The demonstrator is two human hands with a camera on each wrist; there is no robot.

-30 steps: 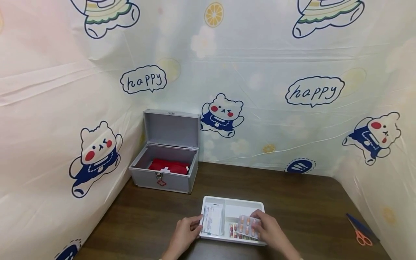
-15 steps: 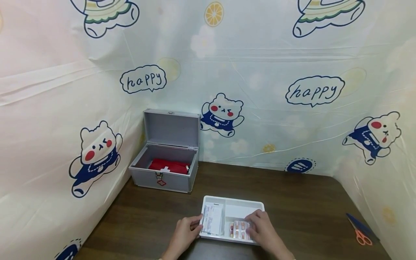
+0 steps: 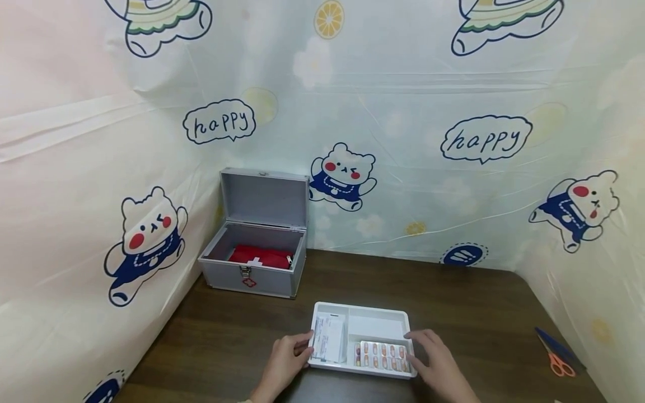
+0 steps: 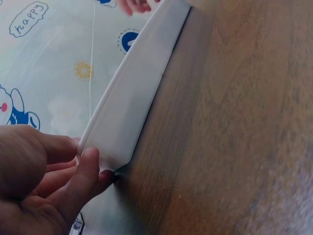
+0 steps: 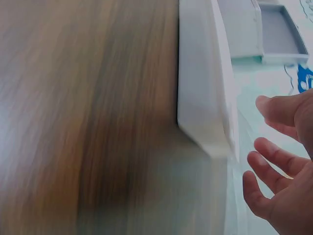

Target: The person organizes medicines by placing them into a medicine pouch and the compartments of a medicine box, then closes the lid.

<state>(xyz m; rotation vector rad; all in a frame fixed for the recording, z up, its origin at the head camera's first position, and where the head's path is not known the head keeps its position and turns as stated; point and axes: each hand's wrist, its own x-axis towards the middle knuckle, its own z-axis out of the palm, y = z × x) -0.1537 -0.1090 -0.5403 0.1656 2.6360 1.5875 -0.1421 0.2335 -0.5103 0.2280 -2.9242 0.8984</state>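
Observation:
A white divided tray [image 3: 375,324] lies on the table near me. My left hand [image 3: 284,359] holds its left end, thumb and fingers at the corner of the tray wall [image 4: 129,98] in the left wrist view. Capsule blister packs [image 3: 384,356] lie stacked in the front right compartment, the top one covering most of those below. Flat white printed packets [image 3: 328,338] fill the left compartment. Beside the tray's right end is my right hand [image 3: 439,356], fingers spread and nothing in them. The right wrist view shows that hand [image 5: 281,161] apart from the tray's wall.
At the back left stands a grey metal case [image 3: 247,278] with its lid up and a red pouch [image 3: 264,256] with a white cross inside. Orange-handled scissors [image 3: 561,366] with a dark blue part lie at the far right. Patterned sheets [image 3: 393,123] enclose the table.
My right hand has laid the capsule blister pack into the front right compartment, let it go and drawn back to the right. The left hand stays on the tray.

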